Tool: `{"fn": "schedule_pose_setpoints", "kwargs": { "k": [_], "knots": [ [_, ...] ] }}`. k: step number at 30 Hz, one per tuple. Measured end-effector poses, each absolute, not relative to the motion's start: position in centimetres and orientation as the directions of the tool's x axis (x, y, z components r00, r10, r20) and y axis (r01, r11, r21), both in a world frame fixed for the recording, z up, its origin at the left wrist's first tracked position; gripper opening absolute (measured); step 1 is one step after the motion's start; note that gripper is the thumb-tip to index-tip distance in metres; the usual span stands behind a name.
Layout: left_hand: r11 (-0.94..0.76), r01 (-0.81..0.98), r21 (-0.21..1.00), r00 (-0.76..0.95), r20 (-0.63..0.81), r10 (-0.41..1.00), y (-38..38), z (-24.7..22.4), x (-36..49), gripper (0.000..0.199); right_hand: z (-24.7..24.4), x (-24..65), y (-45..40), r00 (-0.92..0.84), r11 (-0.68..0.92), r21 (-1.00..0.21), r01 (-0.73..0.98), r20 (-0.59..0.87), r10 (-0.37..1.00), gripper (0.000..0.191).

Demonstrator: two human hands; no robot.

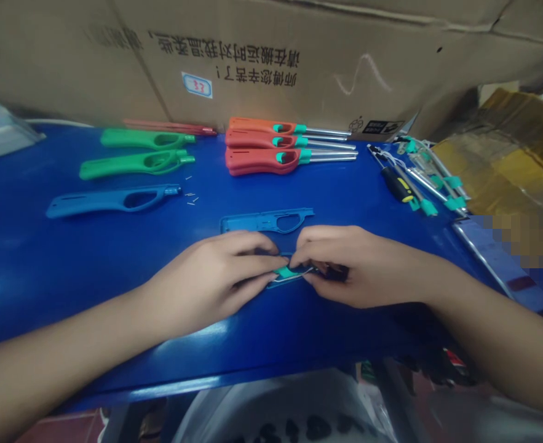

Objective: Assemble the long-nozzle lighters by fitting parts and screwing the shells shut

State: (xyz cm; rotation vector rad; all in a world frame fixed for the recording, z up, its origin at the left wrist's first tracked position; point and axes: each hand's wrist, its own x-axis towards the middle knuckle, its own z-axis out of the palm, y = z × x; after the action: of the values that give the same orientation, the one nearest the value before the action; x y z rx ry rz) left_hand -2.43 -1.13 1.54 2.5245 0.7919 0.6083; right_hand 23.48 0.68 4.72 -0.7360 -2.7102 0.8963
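Observation:
My left hand (234,271) pinches the left part of a blue lighter shell half (275,284) just above the table. Inside that half sit a green plastic part (283,272) and a thin white wire (301,274). My right hand (363,264) closes its fingertips on the shell's right part, beside the wire; its fingers hide most of that end. Just behind the hands lies another blue lighter shell half (266,221), its hollow inner side up.
Red and orange assembled lighters (266,161), green shells (133,165) and a blue shell (109,202) lie farther back, with small screws (190,200) nearby. At right are a screwdriver (396,184) and metal lighter tubes (430,184). A cardboard box (253,37) walls off the back.

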Motion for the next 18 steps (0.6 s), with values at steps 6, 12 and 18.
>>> {"fn": "schedule_pose_setpoints", "kwargs": {
  "k": [6,12,18],
  "knots": [
    [-0.668,0.488,0.562,0.675,0.241,0.697,-1.6,2.0,-2.1,0.033,4.5,23.5,0.8,-0.862,0.71,-0.586,0.391,0.039,0.506,0.013],
    [-0.579,0.541,0.61,0.615,0.182,0.767,-2.3,1.9,-1.4,0.038,4.3,23.3,0.5,-0.827,0.666,-0.618,0.417,0.046,0.56,0.008],
    [-0.537,0.523,0.662,0.618,0.14,0.774,-2.3,2.0,-1.2,0.024,4.2,23.2,0.2,-0.827,0.683,-0.575,0.449,0.021,0.561,0.006]
  ]
}}
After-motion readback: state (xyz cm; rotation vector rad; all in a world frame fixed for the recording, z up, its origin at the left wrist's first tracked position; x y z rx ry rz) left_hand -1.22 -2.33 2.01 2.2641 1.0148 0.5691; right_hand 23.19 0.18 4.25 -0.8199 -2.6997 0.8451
